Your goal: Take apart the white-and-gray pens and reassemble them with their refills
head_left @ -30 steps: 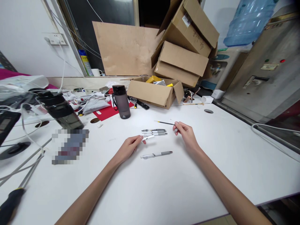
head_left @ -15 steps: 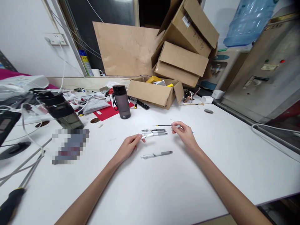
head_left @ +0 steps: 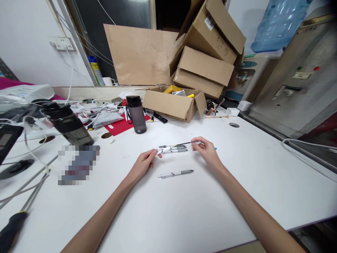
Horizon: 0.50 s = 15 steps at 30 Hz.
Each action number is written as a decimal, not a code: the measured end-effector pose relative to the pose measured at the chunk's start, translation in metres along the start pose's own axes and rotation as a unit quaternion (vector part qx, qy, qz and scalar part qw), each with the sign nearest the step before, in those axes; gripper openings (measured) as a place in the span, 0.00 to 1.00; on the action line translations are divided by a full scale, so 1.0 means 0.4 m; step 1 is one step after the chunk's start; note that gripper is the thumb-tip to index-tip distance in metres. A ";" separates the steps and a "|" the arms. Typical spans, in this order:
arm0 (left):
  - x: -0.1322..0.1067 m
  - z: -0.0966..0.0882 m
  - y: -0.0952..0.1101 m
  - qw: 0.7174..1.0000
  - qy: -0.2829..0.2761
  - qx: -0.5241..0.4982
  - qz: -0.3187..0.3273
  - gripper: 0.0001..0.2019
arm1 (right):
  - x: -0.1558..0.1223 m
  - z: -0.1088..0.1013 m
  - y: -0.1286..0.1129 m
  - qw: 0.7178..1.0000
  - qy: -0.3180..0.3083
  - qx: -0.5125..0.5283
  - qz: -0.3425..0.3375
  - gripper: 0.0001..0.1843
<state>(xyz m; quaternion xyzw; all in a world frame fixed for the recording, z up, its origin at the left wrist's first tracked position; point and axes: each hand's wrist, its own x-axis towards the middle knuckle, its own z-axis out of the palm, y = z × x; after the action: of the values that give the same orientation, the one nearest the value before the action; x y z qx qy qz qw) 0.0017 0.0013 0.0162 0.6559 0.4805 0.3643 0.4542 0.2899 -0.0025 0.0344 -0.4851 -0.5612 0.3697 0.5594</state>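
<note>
My left hand (head_left: pixel 144 162) pinches a white barrel (head_left: pixel 165 150), its long axis running rightward and slightly away from me. My right hand (head_left: pixel 207 150), fingertips together, grips a dark refill (head_left: pixel 185 143) pointing left, dipping slightly, between my hands. A lone pen (head_left: pixel 176 174) lies nearer me, grey end right.

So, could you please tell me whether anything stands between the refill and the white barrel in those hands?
Nothing visible stands between the refill and the white barrel; the row of pens appears to lie beneath, on the table.
</note>
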 end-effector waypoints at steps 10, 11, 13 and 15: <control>0.000 0.000 0.000 1.000 -0.003 0.005 0.002 0.28 | -0.003 0.000 0.001 1.000 -0.005 -0.006 0.000 0.16; 0.000 0.000 0.000 1.000 -0.003 0.006 0.003 0.28 | -0.004 0.001 0.001 1.000 -0.006 -0.007 0.001 0.16; -0.001 -0.001 0.000 1.000 -0.003 0.009 0.005 0.28 | -0.006 0.003 0.000 1.000 -0.012 -0.012 0.001 0.16; -0.003 -0.002 0.002 1.000 -0.006 0.019 0.006 0.28 | -0.009 0.006 0.000 1.000 -0.019 -0.018 0.001 0.15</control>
<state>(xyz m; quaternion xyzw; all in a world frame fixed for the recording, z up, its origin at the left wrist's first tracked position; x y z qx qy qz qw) 0.0011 0.0003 0.0171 0.6694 0.4806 0.3543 0.4420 0.2872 -0.0057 0.0334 -0.4884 -0.5776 0.3697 0.5396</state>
